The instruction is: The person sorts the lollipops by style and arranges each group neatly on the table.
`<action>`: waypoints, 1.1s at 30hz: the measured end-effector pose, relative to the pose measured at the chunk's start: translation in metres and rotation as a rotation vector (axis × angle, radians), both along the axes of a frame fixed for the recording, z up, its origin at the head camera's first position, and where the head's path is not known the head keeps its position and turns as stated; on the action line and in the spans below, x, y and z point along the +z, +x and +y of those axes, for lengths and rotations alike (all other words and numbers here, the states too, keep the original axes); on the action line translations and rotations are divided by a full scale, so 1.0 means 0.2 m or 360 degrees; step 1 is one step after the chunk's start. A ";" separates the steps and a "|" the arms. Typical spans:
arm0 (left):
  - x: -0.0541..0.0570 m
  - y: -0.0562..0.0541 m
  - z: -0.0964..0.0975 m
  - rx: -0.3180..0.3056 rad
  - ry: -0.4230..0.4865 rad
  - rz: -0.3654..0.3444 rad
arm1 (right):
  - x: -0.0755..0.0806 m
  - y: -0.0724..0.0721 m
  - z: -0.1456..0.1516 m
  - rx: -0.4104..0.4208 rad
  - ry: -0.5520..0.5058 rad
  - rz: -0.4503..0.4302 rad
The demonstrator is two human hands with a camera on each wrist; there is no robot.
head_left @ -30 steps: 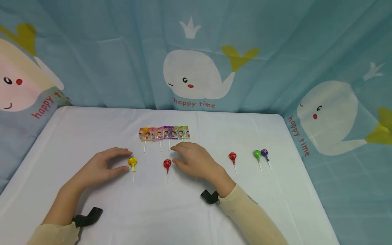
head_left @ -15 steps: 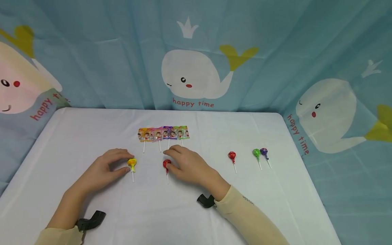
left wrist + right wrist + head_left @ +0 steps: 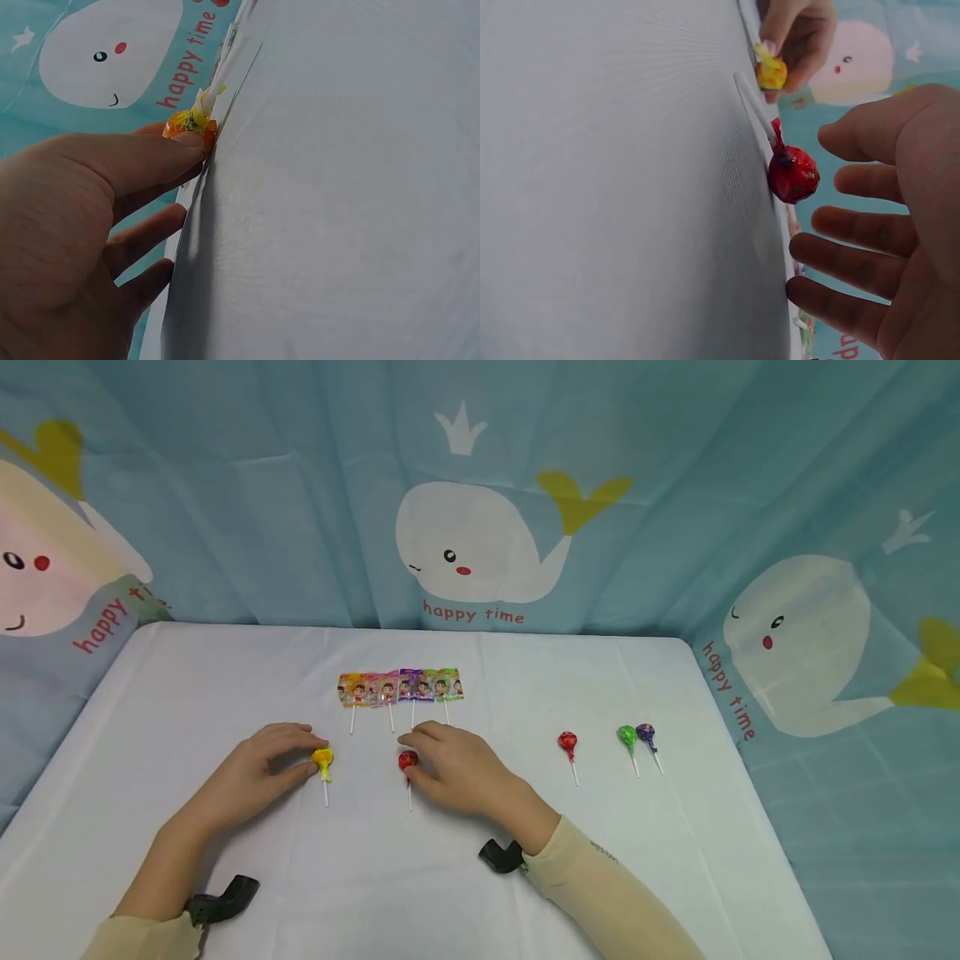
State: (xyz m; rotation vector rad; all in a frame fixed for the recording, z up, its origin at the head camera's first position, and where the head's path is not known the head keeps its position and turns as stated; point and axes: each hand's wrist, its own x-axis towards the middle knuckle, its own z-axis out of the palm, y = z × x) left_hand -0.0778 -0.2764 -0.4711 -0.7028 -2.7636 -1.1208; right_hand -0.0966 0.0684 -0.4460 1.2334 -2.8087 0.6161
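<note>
Head: yellow lollipop [image 3: 323, 758] and red lollipop [image 3: 407, 761] on the surface [image 3: 390, 893], long axes near parallel, candy ends toward its far edge. Left wrist: left hand [image 3: 71, 214] pinching the yellow candy. Right wrist: right hand [image 3: 926, 202] spread, empty, beside the red; presumably a grasping step, next calling for thumb and fingers to close.

Right hand [image 3: 461, 770] shifted left, closer to red lollipop [image 3: 407, 760] between hands; left hand [image 3: 251, 774] closed in on yellow lollipop [image 3: 323, 757].
</note>
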 end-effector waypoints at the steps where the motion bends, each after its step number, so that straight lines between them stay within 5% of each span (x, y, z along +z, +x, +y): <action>1: 0.00 0.00 0.00 -0.0001 -0.0001 -0.0004 | 0.00 0.00 0.00 -0.0004 -0.0002 0.0011; 17: 0.04 -0.03 0.09 -0.0022 -0.0008 -0.0102 | -0.03 0.00 0.00 -0.0017 -0.0031 -0.0001; 33: 0.00 -0.05 0.16 -0.0077 0.0016 -0.0109 | -0.02 -0.01 0.00 -0.0020 0.0022 0.0021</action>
